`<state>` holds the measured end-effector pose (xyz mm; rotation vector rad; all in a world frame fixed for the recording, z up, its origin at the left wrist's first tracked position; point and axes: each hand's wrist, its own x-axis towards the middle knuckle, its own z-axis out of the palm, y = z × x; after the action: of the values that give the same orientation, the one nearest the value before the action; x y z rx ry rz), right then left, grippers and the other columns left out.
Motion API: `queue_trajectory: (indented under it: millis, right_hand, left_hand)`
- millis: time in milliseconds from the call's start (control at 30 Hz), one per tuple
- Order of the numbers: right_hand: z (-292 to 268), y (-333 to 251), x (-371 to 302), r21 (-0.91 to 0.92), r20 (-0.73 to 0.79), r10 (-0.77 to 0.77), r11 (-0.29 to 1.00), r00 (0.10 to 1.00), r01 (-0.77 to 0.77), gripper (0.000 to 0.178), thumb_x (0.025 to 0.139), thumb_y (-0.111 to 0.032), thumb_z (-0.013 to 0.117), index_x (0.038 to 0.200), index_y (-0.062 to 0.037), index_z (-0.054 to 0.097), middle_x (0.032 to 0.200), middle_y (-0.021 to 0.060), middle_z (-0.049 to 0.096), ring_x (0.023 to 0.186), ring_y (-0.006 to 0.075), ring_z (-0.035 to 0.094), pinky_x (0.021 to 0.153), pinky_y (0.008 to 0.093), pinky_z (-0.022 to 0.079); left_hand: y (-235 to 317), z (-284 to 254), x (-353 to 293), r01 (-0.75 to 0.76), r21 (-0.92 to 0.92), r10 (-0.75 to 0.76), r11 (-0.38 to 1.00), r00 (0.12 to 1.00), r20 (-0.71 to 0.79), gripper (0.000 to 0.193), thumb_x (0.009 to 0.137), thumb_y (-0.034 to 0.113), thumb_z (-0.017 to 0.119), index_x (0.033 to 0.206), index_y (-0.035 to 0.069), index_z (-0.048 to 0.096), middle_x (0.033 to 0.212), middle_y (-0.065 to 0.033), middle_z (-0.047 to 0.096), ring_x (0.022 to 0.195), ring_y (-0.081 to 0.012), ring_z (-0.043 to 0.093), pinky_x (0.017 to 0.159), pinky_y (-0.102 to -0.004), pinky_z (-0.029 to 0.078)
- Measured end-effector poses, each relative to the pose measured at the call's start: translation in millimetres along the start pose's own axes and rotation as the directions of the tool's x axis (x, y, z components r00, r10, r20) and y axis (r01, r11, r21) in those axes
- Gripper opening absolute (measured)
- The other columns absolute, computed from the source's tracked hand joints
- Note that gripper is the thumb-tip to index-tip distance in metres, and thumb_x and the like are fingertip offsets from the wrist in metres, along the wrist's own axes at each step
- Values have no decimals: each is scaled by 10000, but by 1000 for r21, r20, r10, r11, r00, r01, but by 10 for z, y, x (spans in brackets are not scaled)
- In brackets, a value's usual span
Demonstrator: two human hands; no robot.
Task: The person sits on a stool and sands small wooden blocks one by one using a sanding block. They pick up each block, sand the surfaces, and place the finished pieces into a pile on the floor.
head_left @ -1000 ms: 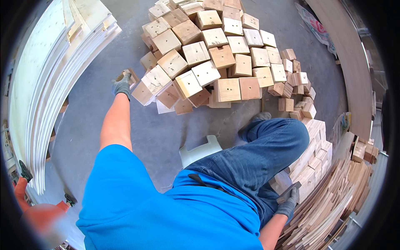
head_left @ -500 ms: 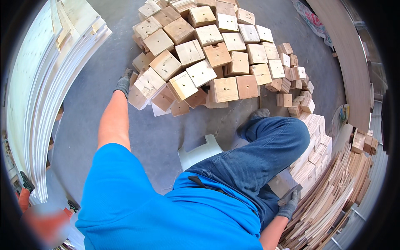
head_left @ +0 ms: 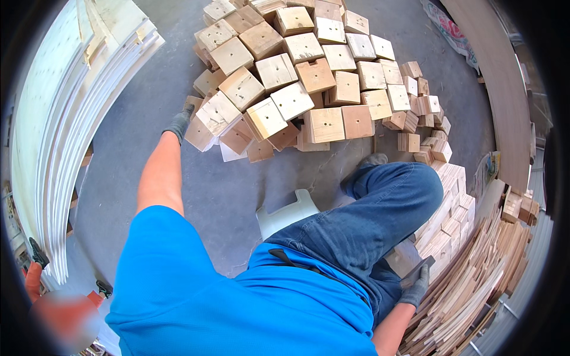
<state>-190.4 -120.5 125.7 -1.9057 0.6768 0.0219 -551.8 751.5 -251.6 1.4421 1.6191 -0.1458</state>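
Observation:
My left hand, in a grey glove, is stretched out to the left side of a big heap of wooden blocks. Its fingertips reach the edge of a block there, partly out of sight, so I cannot tell whether they grip it. Most of the blocks are pale, squarish, and have small dark holes in their faces. Low on the right, beside my bent leg, my gloved right hand is closed on a flat dark-grey piece whose exact kind I cannot make out.
Tall stacked plywood sheets stand at the left. A white stool is by my thigh. Neatly stacked blocks and a pile of thin wood strips lie to the right. Another person's orange sleeve shows at lower left.
My left hand has drawn slightly back toward me along the heap's left edge. My right hand keeps the grey piece in nearly the same place. The whole view has shifted a little.

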Motion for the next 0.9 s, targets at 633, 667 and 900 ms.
queue_trajectory:
  millis: [633,667,900]
  right_hand:
    - [206,-236,494,273,211,-187,954,959,126,512,1027,-245,741,1479,-24,647,1353,74,695,1192,218,654,1028,355,546]
    - [-50,-260,584,169,108,-216,966,970,196,549,1013,-266,760,1478,1,640,1362,89,689,1188,220,656,1004,353,553]
    - [-403,-499,736,193,-14,-202,960,979,201,585,1011,-269,781,1487,28,616,1267,118,735,1023,172,710,887,301,586]
  left_hand:
    - [-362,-745,-162,-555,162,575,816,750,-327,412,1049,356,673,1217,-13,746,1123,-85,743,1017,-214,654,917,-421,532]
    - [-141,-419,-223,-442,-335,331,832,881,-339,417,1041,350,704,1231,-20,738,1138,-88,742,1009,-196,643,904,-391,531]
    - [694,-711,-652,-474,181,495,862,707,-505,658,1034,371,725,1455,-117,594,1396,-228,698,1218,-320,671,1091,-407,503]
